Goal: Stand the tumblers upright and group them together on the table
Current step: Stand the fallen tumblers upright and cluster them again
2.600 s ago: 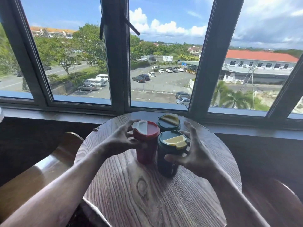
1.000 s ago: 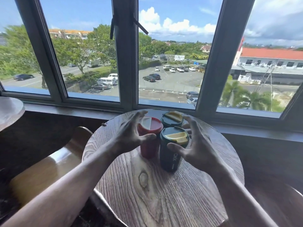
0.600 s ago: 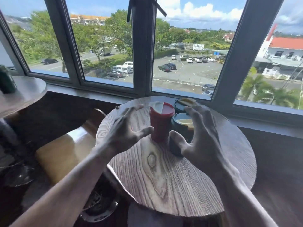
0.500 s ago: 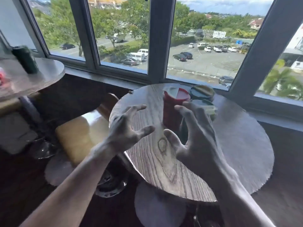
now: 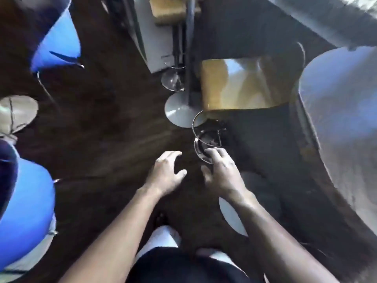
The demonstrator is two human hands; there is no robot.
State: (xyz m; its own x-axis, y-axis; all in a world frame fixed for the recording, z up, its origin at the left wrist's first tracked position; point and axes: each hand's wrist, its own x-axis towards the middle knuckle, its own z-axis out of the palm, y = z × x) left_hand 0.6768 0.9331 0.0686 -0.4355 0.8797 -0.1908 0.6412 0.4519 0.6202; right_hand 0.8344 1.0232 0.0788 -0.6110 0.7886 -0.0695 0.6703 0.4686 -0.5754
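Two hands are over the dark wooden floor [image 5: 98, 139], both empty with fingers spread loosely: the left hand [image 5: 166, 176] and the right hand [image 5: 222, 174], side by side near the grey round table base [image 5: 179, 111]. No tumblers are in view; the picture is blurred.

Dark wooden floor [image 5: 106, 139] across most of the view, blurred by motion; round grey table base [image 5: 179, 111] standing on it at centre far, with a dark pole rising from it; a shiny chrome stool base [image 5: 172, 80] just beyond, touching or nearly so; a second chrome base with a ring footrest [image 5: 206, 144] nearer, right of centre; edge of a pale round table [image 5: 342, 111] at right, its top too blurred to tell what lies there.
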